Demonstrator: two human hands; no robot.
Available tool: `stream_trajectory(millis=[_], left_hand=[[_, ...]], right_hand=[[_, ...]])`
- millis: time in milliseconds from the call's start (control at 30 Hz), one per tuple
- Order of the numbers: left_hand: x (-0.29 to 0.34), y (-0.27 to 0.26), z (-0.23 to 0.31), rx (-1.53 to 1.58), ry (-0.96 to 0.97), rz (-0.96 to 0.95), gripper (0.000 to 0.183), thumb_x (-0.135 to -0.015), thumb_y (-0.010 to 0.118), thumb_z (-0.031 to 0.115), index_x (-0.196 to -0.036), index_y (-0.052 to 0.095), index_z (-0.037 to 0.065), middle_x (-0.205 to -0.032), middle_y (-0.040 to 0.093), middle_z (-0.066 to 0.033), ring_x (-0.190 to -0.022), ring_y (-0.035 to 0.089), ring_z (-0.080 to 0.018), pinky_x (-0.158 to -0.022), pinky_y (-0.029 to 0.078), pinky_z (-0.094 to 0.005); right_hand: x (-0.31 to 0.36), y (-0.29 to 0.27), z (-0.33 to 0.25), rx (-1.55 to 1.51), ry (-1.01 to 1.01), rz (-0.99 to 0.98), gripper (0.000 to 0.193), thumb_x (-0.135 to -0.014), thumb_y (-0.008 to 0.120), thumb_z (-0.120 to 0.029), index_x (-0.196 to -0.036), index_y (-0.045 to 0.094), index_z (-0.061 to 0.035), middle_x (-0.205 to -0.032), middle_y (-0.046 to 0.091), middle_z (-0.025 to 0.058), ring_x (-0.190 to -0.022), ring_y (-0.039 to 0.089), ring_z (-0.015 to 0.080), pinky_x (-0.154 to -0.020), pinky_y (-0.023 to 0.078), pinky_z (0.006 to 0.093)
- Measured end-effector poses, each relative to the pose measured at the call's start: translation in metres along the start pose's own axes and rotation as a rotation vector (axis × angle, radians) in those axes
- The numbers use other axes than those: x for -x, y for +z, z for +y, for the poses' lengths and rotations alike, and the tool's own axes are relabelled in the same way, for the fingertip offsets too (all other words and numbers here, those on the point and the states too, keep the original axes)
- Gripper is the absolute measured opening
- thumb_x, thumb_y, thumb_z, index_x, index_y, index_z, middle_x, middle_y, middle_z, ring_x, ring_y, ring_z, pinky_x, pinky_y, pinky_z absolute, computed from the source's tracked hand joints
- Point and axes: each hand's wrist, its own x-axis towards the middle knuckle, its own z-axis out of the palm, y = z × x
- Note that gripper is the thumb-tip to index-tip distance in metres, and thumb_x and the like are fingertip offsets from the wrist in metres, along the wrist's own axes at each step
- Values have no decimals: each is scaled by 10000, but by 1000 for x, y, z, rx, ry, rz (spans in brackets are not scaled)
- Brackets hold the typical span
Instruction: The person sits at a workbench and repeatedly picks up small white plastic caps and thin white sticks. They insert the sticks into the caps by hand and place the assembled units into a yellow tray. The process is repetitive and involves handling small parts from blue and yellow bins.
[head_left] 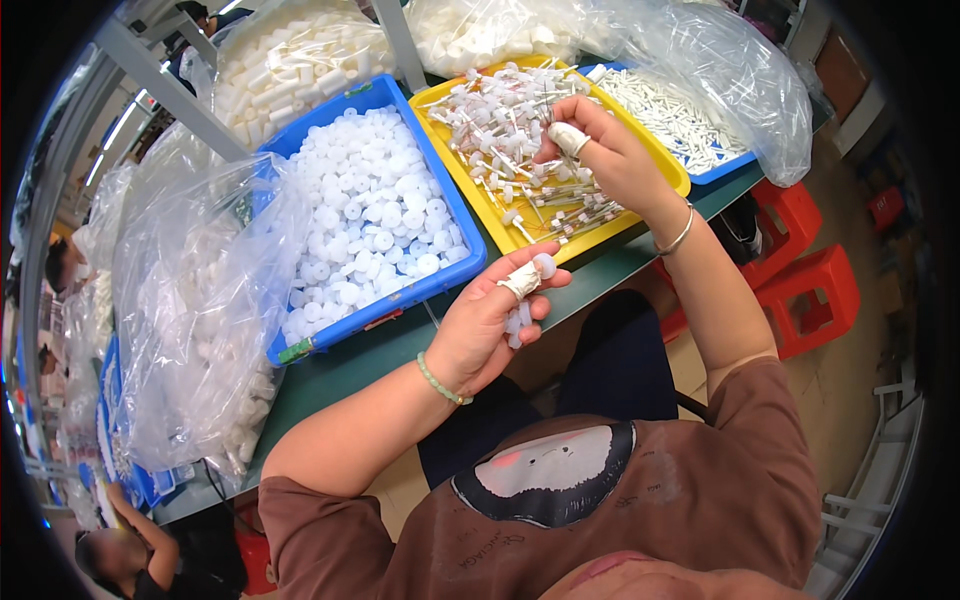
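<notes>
My left hand (478, 325) is closed around several small translucent white plastic caps (517, 322), palm up beside the front corner of the yellow tray. Between its thumb and forefinger, one round cap (545, 265) sticks up. Over the yellow tray (600, 238), my right hand (612, 150) has its fingers pinched together; what they hold, if anything, is hidden. White tape wraps both thumbs. Beneath that hand lie many thin metal rods with white caps on them (500, 130). To the left, a blue tray (380, 311) is heaped with loose white caps (375, 210).
Behind the trays, a clear bag (300, 65) is full of white tubes. Another blue tray of short white sticks (675, 115) sits at the right under plastic film. A bag (190, 330) crowds the left of the green table (340, 405). Red stools (810, 300) stand at right; a person is lower left.
</notes>
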Motion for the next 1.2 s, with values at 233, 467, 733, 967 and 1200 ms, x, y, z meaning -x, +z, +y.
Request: stream_trajectory(millis=[233,467,733,967,1200], left_hand=[[0,-1,0,13,6,-3,394,-942,522,172,-1318,454,73,-1049,579,-61,-699,450,-55,-509,357,-171],[0,-2,-1,8,8,-8,388,-941,520,164,-1311,455,65,-1048,581,-62,-706,459,-58,-510,361,-175],[0,-1,0,17,14,-4,370,-946,522,158,-1302,468,69,-1108,585,-80,-720,474,-54,-515,376,-168],[2,4,-2,-62,91,-29,311,-961,508,165,-1264,499,92,-1270,545,-125,-704,481,-48,-518,387,-162],[3,4,2,-62,120,-40,289,-956,501,145,-1238,518,82,-1151,581,-83,-686,467,-42,-504,360,-160]], right_hand=[[-5,10,-5,47,54,-72,154,-954,494,-176,-1044,530,-56,-922,605,3,-915,553,81,-819,443,269],[-5,9,-13,-36,53,-79,139,-963,458,-138,-1040,529,-47,-915,611,23,-964,568,108,-890,430,276],[-3,15,-13,97,60,-183,112,-973,445,-126,-1020,491,-36,-884,594,30,-926,575,100,-862,443,264],[9,13,-36,146,51,-355,108,-948,496,-119,-993,479,-22,-836,572,25,-792,559,93,-755,459,250],[21,10,-66,350,-34,-550,104,-938,510,-110,-970,496,-12,-804,570,35,-753,577,99,-692,472,255]])
